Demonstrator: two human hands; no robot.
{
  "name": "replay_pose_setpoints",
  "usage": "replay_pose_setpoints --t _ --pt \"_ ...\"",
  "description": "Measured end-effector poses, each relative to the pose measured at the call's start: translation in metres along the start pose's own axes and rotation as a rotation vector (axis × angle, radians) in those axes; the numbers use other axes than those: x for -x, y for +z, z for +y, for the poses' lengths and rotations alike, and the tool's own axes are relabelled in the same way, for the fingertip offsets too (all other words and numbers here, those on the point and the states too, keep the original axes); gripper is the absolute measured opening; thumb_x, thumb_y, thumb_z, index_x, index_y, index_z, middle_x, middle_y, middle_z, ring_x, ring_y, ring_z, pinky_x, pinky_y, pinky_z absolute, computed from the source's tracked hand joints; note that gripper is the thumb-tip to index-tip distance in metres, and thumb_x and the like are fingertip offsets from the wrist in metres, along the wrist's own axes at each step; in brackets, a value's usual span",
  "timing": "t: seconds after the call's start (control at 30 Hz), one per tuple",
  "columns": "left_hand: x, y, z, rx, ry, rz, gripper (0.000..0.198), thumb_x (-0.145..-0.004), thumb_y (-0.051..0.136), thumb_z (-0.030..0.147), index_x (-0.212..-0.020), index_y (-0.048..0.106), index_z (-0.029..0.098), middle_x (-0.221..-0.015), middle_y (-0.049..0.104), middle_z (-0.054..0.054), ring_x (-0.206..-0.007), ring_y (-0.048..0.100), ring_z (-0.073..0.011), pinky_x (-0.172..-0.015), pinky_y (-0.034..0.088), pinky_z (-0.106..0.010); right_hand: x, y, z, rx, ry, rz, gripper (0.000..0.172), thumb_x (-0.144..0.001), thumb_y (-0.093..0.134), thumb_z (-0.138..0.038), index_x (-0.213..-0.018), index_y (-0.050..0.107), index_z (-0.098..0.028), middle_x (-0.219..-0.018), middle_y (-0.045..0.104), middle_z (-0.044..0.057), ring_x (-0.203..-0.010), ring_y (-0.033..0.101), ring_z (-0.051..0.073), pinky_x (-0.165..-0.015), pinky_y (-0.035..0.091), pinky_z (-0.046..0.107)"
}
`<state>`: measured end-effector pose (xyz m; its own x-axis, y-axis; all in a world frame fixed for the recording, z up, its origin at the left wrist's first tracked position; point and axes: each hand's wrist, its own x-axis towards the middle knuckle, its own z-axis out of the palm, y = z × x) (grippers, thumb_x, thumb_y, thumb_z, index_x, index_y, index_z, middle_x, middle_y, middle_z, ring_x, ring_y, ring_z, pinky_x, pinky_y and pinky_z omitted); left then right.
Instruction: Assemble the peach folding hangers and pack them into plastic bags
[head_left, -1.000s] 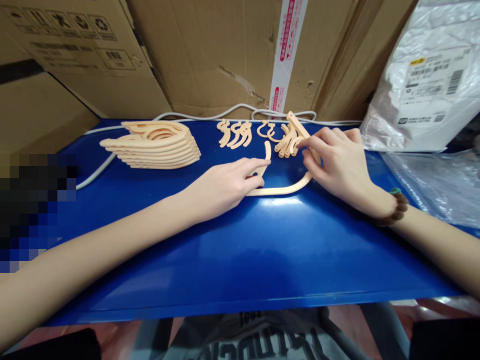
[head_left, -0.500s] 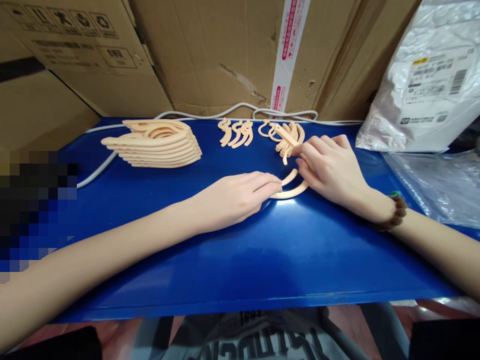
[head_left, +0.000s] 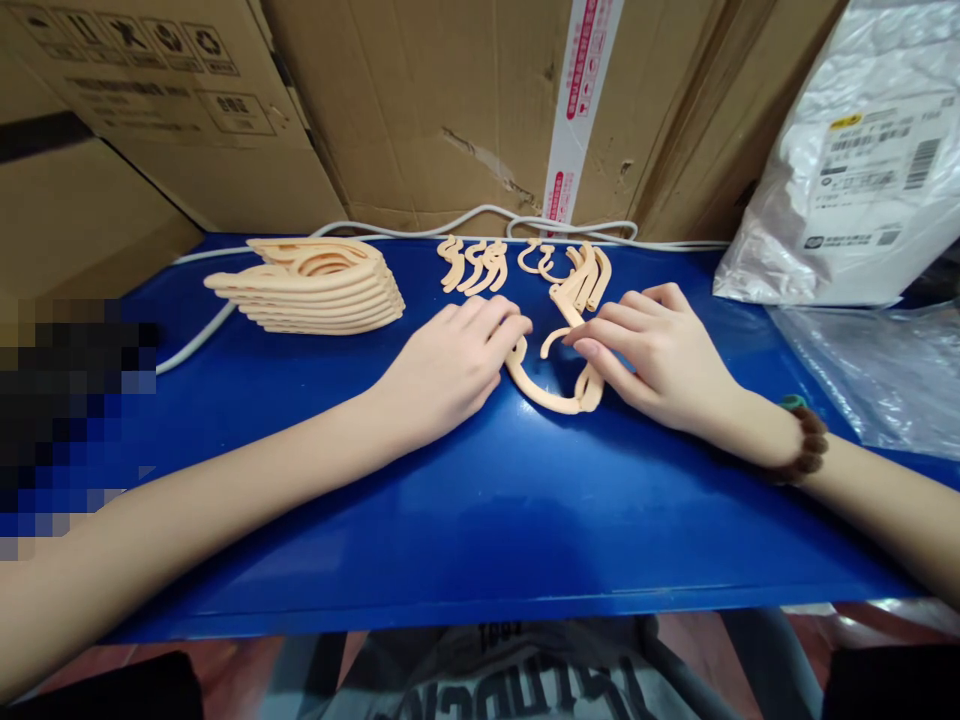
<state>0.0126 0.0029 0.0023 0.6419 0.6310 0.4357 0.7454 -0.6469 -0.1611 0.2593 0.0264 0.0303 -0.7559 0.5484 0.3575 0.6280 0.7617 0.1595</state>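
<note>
Beige pieces that look like folding clothes hanger parts lie about my hands. A curved hanger arm (head_left: 551, 402) bows toward me on the table between them. My left hand (head_left: 454, 370) has its fingers bent around the left end of this arm. My right hand (head_left: 649, 345) pinches a small hanger hook (head_left: 553, 342), which curls out left of the fingertips. Under these fingers a flat angled arm (head_left: 564, 303) shows, its lower part hidden. Just behind lie several loose arms (head_left: 589, 275) and a couple of loose hooks (head_left: 541, 260).
A stack of folded beige hangers (head_left: 311, 285) stands at the left on the blue table (head_left: 450, 540). Several wavy pieces (head_left: 472, 265) lie at the back middle. A white cable (head_left: 420, 228) runs before cardboard boxes (head_left: 420, 110). A white parcel bag (head_left: 847, 190) stands at right.
My left hand has shifted left and away from me, uncovering more of the curved arm. My right hand has brought the angled arm and hook lower, toward the curved arm.
</note>
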Motion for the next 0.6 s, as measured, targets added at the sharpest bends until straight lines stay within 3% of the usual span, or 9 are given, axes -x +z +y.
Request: replay_pose_setpoints --t 0.13,0.27,0.43,0.6 --pt "0.0 -0.003 0.004 -0.189 -0.146 -0.108 0.027 -0.095 0.043 0.014 -0.114 0.061 0.009 -0.103 0.068 -0.013 -0.091 0.065 -0.0296 -0.072 0.047 -0.04 0.002 0.001 -0.006 -0.095 -0.028 -0.015 0.041 -0.104 0.033 -0.032 -0.107 0.072 -0.019 -0.087 0.071 0.007 -0.08 0.056 0.022 -0.082 0.03 0.04" --pt "-0.001 -0.009 0.01 -0.248 -0.198 -0.143 0.032 -0.102 0.038 0.03 -0.106 0.064 0.01 -0.088 0.069 -0.012 -0.083 0.066 -0.0289 -0.068 0.045 -0.039 0.004 0.003 -0.011 -0.147 -0.037 -0.041 0.035 -0.101 0.039 -0.025 -0.111 0.071 -0.017 -0.089 0.072 0.007 -0.081 0.057 0.021 -0.081 0.031 0.039" --pt "0.0 -0.013 0.014 -0.025 -0.179 -0.099 0.037 -0.1 0.048 0.047 -0.105 0.063 0.014 -0.096 0.072 -0.011 -0.091 0.065 -0.0282 -0.071 0.046 -0.037 0.005 0.004 -0.016 -0.155 -0.096 -0.062 0.032 -0.099 0.04 -0.019 -0.112 0.069 -0.016 -0.088 0.069 0.007 -0.079 0.055 0.021 -0.08 0.032 0.038" --pt "-0.001 -0.017 0.01 0.194 -0.27 -0.147 0.018 -0.093 0.058 0.034 -0.101 0.063 0.019 -0.097 0.072 -0.004 -0.092 0.065 -0.0237 -0.067 0.045 -0.032 0.005 0.007 -0.019 -0.124 -0.191 -0.067 0.03 -0.1 0.042 -0.02 -0.113 0.068 -0.015 -0.091 0.068 0.008 -0.079 0.054 0.021 -0.077 0.034 0.036"
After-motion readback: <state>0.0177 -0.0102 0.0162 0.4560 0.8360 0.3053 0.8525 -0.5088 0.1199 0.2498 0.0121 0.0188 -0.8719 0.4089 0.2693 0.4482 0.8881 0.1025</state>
